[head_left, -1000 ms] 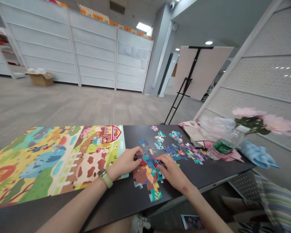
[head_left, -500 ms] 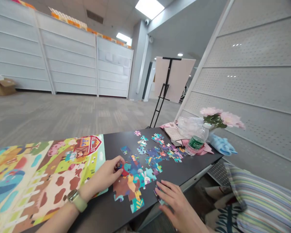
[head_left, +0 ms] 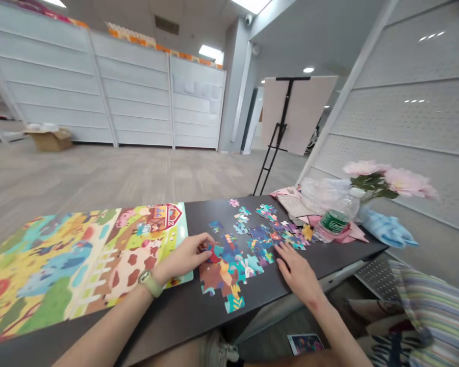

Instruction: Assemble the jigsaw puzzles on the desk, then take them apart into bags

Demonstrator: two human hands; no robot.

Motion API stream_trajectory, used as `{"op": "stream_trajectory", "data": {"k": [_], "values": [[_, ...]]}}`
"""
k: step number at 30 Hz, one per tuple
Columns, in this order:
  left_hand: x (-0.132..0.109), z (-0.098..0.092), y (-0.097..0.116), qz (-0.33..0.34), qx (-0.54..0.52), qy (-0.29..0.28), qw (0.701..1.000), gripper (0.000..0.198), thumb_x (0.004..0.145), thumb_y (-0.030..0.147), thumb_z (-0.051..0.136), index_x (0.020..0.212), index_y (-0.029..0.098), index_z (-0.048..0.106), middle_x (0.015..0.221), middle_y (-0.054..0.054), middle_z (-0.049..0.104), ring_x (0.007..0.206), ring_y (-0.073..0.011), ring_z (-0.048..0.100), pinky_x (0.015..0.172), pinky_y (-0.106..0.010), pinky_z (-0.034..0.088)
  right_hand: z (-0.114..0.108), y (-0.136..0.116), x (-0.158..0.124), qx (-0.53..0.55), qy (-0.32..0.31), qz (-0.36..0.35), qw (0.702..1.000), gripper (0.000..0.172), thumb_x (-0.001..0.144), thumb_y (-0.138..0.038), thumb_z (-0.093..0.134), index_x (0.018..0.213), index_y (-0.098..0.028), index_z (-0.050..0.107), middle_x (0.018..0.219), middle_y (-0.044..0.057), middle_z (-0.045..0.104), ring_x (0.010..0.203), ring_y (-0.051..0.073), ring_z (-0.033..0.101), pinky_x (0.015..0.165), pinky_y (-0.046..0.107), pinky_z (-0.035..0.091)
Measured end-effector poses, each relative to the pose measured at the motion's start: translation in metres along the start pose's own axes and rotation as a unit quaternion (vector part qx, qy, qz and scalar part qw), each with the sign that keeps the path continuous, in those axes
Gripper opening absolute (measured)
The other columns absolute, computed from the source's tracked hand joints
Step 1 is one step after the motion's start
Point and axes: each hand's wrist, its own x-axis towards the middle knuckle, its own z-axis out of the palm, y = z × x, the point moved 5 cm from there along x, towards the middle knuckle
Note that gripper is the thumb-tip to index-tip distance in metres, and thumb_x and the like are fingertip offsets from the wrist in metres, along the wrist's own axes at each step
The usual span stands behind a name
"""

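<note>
Left hand [head_left: 183, 259], curled, pinches a red-and-blue cardboard jigsaw piece [head_left: 213, 253] at a joined multicoloured jigsaw section [head_left: 229, 278] near the dark table's [head_left: 187, 306] front edge; right hand [head_left: 299, 275] rests open and empty, fingers spread, just beside scattered blue pieces [head_left: 262, 239].

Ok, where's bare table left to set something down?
Bare table lies right of the right hand, below the bottle. Another patch sits between the farm picture and the small blue puzzle piece. It's crowded around the loose pieces.
</note>
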Motion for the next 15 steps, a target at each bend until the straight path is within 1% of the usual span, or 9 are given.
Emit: {"op": "stream_trajectory", "data": {"k": [2,4,6,8,9,11,13,15], "values": [[0.002,-0.013,-0.001,0.01,-0.052,0.031,0.998,0.018,0.087,0.03,0.059,0.099,0.018,0.06,0.083,-0.001,0.062,0.074,-0.0153,0.058,0.067,-0.026,0.045,0.009,0.001,-0.007,-0.002,0.001,0.024,1.0,0.05,0.098,-0.04,0.039,0.138,-0.015,0.054,0.145,0.014,0.053,0.141,0.028,0.041,0.113,0.05,0.039],[0.003,-0.03,-0.004,0.006,-0.095,0.085,0.992,0.02,0.087,0.032,0.06,0.101,0.017,0.06,0.08,0.0,0.06,0.072,-0.0144,0.057,0.065,-0.025,0.043,0.012,0.006,-0.008,-0.007,0.004,0.04,0.999,0.054,0.097,-0.045,0.039,0.138,-0.013,0.054,0.144,0.015,0.054,0.14,0.029,0.041,0.113,0.05,0.038],[0.003,-0.046,-0.006,-0.007,-0.108,0.142,0.984,0.021,0.087,0.033,0.06,0.101,0.017,0.06,0.077,0.001,0.057,0.069,-0.0134,0.054,0.062,-0.024,0.041,0.012,0.009,-0.006,-0.01,0.0,0.038,0.999,0.055,0.097,-0.046,0.039,0.138,-0.013,0.055,0.143,0.014,0.055,0.14,0.03,0.042,0.114,0.05,0.038],[0.001,-0.053,-0.005,-0.017,-0.099,0.173,0.98,0.02,0.087,0.033,0.059,0.1,0.017,0.06,0.075,0.002,0.057,0.068,-0.0132,0.054,0.063,-0.024,0.041,0.01,0.009,-0.003,-0.013,-0.004,0.027,1.0,0.054,0.097,-0.045,0.038,0.138,-0.014,0.055,0.146,0.014,0.052,0.14,0.03,0.041,0.113,0.051,0.038],[0.0,-0.053,-0.004,-0.019,-0.092,0.171,0.981,0.02,0.087,0.032,0.058,0.099,0.017,0.061,0.075,0.001,0.058,0.068,-0.0136,0.054,0.063,-0.025,0.041,0.009,0.007,-0.002,-0.013,-0.009,0.021,1.0,0.053,0.097,-0.044,0.038,0.139,-0.015,0.055,0.147,0.013,0.051,0.141,0.03,0.04,0.112,0.051,0.039],[-0.001,-0.044,0.001,-0.016,-0.066,0.131,0.989,0.017,0.087,0.03,0.056,0.097,0.017,0.062,0.077,0.0,0.061,0.069,-0.0148,0.056,0.065,-0.026,0.043,0.007,0.003,-0.002,-0.012,-0.025,0.016,0.999,0.049,0.098,-0.04,0.037,0.14,-0.02,0.054,0.148,0.009,0.05,0.141,0.03,0.04,0.108,0.051,0.043],[-0.002,-0.027,0.006,-0.007,-0.019,0.058,0.998,0.016,0.086,0.026,0.055,0.097,0.018,0.064,0.08,-0.001,0.065,0.072,-0.0159,0.059,0.066,-0.026,0.044,0.004,-0.001,-0.004,-0.008,-0.034,0.015,0.999,0.046,0.099,-0.037,0.037,0.139,-0.023,0.055,0.146,0.007,0.053,0.139,0.029,0.043,0.105,0.05,0.046],[-0.005,-0.009,0.01,0.006,0.038,-0.022,0.999,0.019,0.087,0.024,0.054,0.1,0.02,0.066,0.083,-0.001,0.068,0.073,-0.0165,0.061,0.067,-0.026,0.045,0.001,-0.003,-0.007,-0.007,-0.027,0.016,0.999,0.043,0.098,-0.037,0.039,0.135,-0.023,0.058,0.141,0.008,0.058,0.134,0.028,0.047,0.106,0.048,0.044]]}}
